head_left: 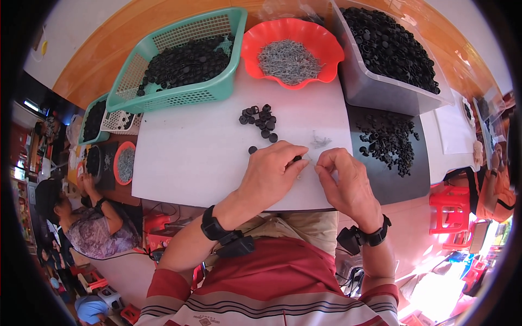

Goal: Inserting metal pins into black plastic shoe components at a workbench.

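Over the front of the white board (179, 157), my left hand (269, 171) pinches a small black plastic part (297, 158) between thumb and fingers. Close beside it, my right hand (348, 182) has its thumb and fingertips pressed together; whatever they hold is too small to make out. The fingertips of both hands nearly meet. Just beyond them lies a small pile of thin grey metal pins (321, 141). A loose cluster of round black caps (261, 120) sits farther off, and one black cap (253, 150) rests beside my left hand.
At the back stand a green basket (168, 98) of black parts, a red scalloped bowl (253, 41) of pins and a grey bin (375, 89) heaped with black parts. More small black parts (389, 138) cover a dark mat at right. A co-worker (89, 223) sits at left.
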Demonstrator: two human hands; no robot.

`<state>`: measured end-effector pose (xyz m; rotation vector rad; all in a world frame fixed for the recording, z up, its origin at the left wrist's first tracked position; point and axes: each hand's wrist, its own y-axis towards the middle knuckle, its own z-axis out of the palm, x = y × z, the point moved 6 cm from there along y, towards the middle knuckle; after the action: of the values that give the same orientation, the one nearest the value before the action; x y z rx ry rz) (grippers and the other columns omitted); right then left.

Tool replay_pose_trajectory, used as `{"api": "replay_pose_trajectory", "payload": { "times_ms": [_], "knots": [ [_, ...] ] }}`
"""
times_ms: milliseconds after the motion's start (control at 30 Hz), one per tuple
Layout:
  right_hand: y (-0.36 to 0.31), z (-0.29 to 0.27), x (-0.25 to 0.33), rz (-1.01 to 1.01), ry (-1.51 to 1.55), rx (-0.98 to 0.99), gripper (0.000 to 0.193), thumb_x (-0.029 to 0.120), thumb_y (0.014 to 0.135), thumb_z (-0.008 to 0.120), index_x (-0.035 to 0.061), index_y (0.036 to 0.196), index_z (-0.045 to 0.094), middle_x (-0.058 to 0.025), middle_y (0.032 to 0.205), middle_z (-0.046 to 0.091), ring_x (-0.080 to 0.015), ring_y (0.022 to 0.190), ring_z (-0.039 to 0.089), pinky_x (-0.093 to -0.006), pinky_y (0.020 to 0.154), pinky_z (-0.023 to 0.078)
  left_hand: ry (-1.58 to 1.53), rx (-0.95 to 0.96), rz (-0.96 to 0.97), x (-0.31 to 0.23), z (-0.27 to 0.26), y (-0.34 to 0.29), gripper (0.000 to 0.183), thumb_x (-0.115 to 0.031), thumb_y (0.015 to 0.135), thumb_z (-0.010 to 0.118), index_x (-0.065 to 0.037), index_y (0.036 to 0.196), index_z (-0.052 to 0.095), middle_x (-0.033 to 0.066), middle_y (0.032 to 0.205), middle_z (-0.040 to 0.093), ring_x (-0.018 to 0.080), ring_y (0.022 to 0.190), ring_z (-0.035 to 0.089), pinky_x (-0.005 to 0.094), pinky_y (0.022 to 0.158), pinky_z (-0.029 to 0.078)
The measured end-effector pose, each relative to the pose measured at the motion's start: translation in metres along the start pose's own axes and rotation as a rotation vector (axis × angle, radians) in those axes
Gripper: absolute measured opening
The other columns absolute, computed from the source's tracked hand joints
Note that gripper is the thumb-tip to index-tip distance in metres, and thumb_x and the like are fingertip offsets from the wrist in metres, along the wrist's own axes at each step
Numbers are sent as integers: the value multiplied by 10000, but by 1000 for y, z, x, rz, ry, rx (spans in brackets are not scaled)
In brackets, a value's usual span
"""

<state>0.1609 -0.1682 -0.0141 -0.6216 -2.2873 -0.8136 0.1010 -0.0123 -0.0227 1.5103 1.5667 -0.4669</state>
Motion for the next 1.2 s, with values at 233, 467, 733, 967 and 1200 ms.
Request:
{"api": "replay_pose_trajectory", "payload": {
  "times_ms": [233, 467, 733, 967, 1200],
  "knots": [
    [-2, -3, 4, 42, 64, -42, 227, -82, 857, 683, 18, 995, 533, -150, 856, 638, -348, 729, 653, -409, 639, 518, -36, 60, 68, -7, -5, -8, 183, -24, 869, 774, -12, 1050, 757, 129, 983, 744, 230, 734, 713, 318, 657, 571],
    [-3, -3, 10, 33, 166, -32, 228, -86, 866, 696, 16, 1019, 561, -138, 894, 667, -323, 773, 683, -378, 681, 551, -115, 68, 118, -14, -6, -9, 120, 8, 878, 742, 2, 997, 727, 127, 962, 731, 252, 753, 705, 321, 676, 564],
    [-3, -2, 17, -67, 142, -33, 263, -66, 885, 720, -3, 1133, 657, -154, 954, 681, -319, 815, 697, -365, 716, 566, -379, 186, -153, -5, 1, -16, 74, -19, 950, 679, 29, 1006, 677, 123, 906, 687, 210, 746, 681, 320, 689, 540],
    [-6, -2, 18, -6, 235, -68, 190, -60, 883, 731, -17, 1065, 693, -143, 998, 694, -249, 837, 700, -324, 725, 572, -624, 251, -323, -2, 6, -25, 130, -84, 1028, 641, 41, 1063, 657, 53, 943, 688, 104, 814, 662, 260, 756, 565],
    [-10, -2, 15, -5, 272, -62, 138, -71, 879, 735, -28, 1006, 705, -140, 1004, 696, -192, 822, 690, -289, 720, 567, -738, 269, -354, -1, 7, -30, 169, -132, 1033, 661, 31, 1074, 672, 44, 913, 692, 98, 809, 663, 254, 751, 561]
  ]
}}
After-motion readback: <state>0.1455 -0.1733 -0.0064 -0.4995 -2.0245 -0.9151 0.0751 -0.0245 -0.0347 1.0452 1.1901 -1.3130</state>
